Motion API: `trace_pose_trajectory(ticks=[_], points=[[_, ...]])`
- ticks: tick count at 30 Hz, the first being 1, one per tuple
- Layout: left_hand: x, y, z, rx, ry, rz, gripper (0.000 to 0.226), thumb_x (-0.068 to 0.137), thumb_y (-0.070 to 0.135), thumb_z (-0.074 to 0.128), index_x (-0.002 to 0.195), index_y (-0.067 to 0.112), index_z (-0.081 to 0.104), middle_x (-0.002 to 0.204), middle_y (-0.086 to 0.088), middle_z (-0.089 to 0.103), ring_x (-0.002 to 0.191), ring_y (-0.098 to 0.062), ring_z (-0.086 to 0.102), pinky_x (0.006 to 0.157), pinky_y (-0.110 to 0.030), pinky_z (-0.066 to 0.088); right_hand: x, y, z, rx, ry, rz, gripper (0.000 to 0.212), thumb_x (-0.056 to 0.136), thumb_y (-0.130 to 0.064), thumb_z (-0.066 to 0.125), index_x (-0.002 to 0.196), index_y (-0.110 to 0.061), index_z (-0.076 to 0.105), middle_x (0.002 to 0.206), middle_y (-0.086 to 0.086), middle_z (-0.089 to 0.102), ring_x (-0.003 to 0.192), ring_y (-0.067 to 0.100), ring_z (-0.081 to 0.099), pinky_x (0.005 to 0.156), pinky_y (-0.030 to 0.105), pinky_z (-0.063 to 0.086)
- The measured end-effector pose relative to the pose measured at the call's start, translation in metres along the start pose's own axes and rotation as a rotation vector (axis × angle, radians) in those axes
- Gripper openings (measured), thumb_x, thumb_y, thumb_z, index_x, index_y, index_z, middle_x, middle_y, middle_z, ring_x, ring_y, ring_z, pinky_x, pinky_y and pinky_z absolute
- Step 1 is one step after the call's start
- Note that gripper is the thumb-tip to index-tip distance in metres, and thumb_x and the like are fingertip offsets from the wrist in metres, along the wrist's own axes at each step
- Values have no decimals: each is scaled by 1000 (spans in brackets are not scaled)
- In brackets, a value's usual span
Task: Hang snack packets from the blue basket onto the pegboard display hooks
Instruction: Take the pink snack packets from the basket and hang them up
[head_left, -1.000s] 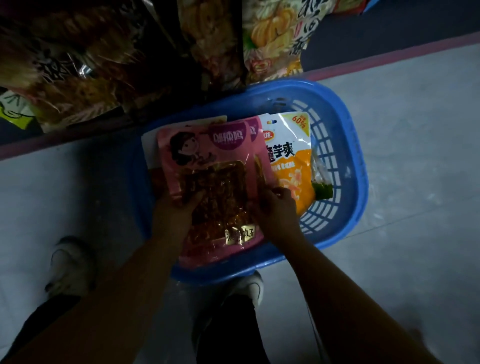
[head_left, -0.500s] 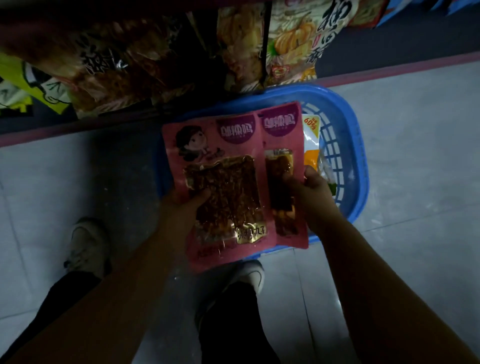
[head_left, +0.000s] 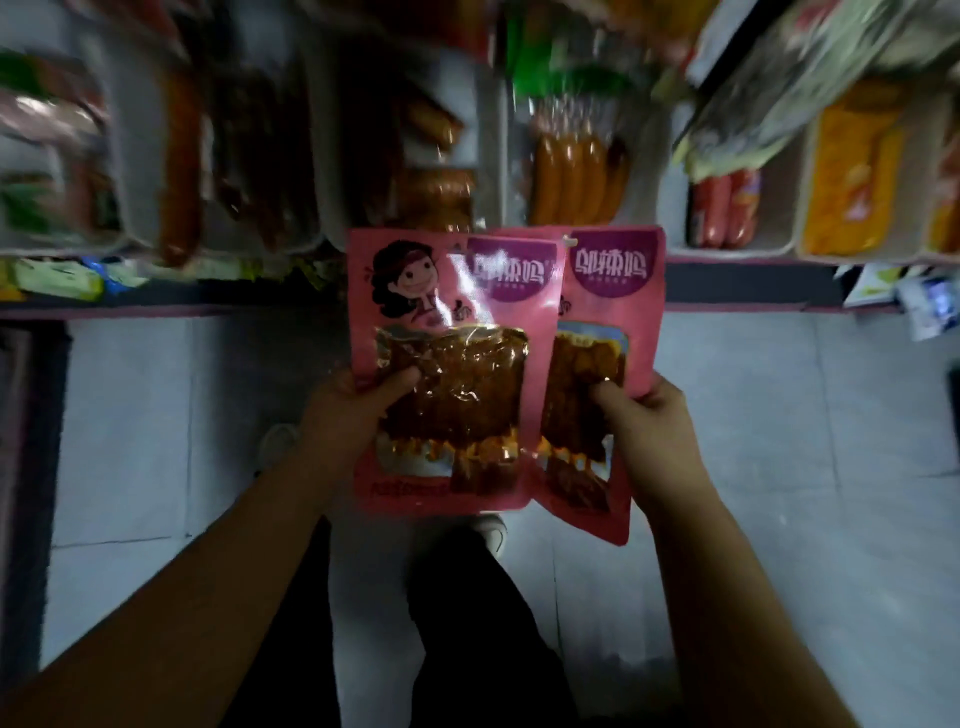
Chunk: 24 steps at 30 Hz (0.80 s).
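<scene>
Two pink snack packets with a clear window of brown snack are held up in front of me. My left hand (head_left: 358, 410) grips the front pink packet (head_left: 447, 312) at its left edge, thumb on the window. My right hand (head_left: 644, 415) grips the second pink packet (head_left: 613, 291), which sits partly behind the first, on the right. Both packets stand upright, their tops level with the lower shelf edge. The blue basket is out of view, and I cannot make out the pegboard hooks.
Blurred hanging sausage packs (head_left: 571, 166) and white shelf bins (head_left: 779, 208) fill the top of the view. A dark shelf base (head_left: 748, 283) runs across. Grey floor tiles (head_left: 831, 441) and my legs and shoe (head_left: 491, 535) lie below.
Both hands lifted the two pink packets out of the blue basket and upward. The view tilted up from the basket to the shelves, and the packets fanned a little apart.
</scene>
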<state>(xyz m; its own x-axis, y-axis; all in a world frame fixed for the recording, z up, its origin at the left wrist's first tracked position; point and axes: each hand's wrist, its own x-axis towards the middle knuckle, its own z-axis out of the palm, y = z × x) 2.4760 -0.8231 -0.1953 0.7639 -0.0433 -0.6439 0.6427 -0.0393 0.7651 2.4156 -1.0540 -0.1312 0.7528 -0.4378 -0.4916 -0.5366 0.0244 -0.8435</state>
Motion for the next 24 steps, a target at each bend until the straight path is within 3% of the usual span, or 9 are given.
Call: trace_pose_trajectory(ticks=[2, 6, 10, 13, 15, 18, 20, 22, 24], points=[[-29, 43, -23, -48, 22, 59, 13, 78, 18, 73, 88, 26, 71, 93, 2, 73, 86, -13, 69, 77, -31, 55, -26, -49, 13, 38, -21, -46, 10, 88, -2, 60, 82, 5, 65, 70, 7, 68, 62, 14, 65, 57, 24, 52], [-80, 129, -79, -73, 88, 250, 18, 75, 19, 74, 92, 25, 71, 81, 13, 73, 74, 0, 68, 65, -20, 57, -72, -145, 50, 68, -23, -248, 21, 85, -12, 69, 66, -19, 64, 53, -14, 65, 49, -4, 60, 48, 10, 45], [-107, 208, -137, -70, 131, 424, 15, 76, 15, 74, 80, 28, 69, 78, 14, 72, 75, -1, 67, 73, -33, 56, -103, -235, 87, 104, -34, -458, 20, 83, -13, 71, 64, -19, 68, 60, -15, 68, 56, -5, 61, 54, 13, 48], [-120, 262, -177, -100, 118, 568, 11, 72, 20, 75, 76, 28, 69, 70, 16, 72, 65, 3, 66, 57, -19, 53, -124, -292, 115, 99, -36, -595, 19, 79, -21, 75, 60, -24, 70, 58, -16, 65, 55, -3, 57, 54, 13, 47], [-128, 295, -202, -100, 87, 667, 14, 68, 24, 77, 79, 31, 72, 79, 14, 74, 73, 1, 68, 57, -12, 51, -135, -323, 135, 133, -50, -654, 9, 73, -27, 72, 64, -29, 73, 60, -16, 66, 56, -3, 58, 55, 13, 48], [-131, 340, -234, -118, 82, 773, 23, 65, 31, 76, 87, 31, 72, 87, 7, 74, 84, -9, 69, 68, -22, 55, -142, -362, 165, 157, -67, -750, 7, 72, -29, 70, 67, -31, 74, 60, -16, 66, 55, -4, 57, 54, 12, 45], [-129, 367, -251, -175, 77, 808, 27, 65, 31, 76, 91, 29, 72, 92, 2, 75, 89, -16, 70, 76, -33, 56, -144, -384, 185, 172, -62, -783, 7, 72, -30, 70, 70, -23, 72, 64, -10, 66, 57, 6, 57, 55, 18, 46], [-128, 393, -266, -208, 32, 869, 27, 66, 28, 77, 93, 29, 73, 95, 0, 75, 91, -17, 70, 77, -32, 56, -144, -401, 202, 219, -47, -775, 16, 70, -32, 72, 70, -18, 64, 57, 4, 55, 49, 16, 49, 47, 26, 41], [-128, 416, -279, -222, -7, 889, 34, 61, 36, 79, 94, 28, 74, 98, -1, 75, 94, -18, 70, 76, -31, 56, -141, -412, 218, 237, -23, -771, 22, 68, -33, 77, 68, -18, 60, 51, 4, 49, 41, 16, 44, 42, 26, 37]])
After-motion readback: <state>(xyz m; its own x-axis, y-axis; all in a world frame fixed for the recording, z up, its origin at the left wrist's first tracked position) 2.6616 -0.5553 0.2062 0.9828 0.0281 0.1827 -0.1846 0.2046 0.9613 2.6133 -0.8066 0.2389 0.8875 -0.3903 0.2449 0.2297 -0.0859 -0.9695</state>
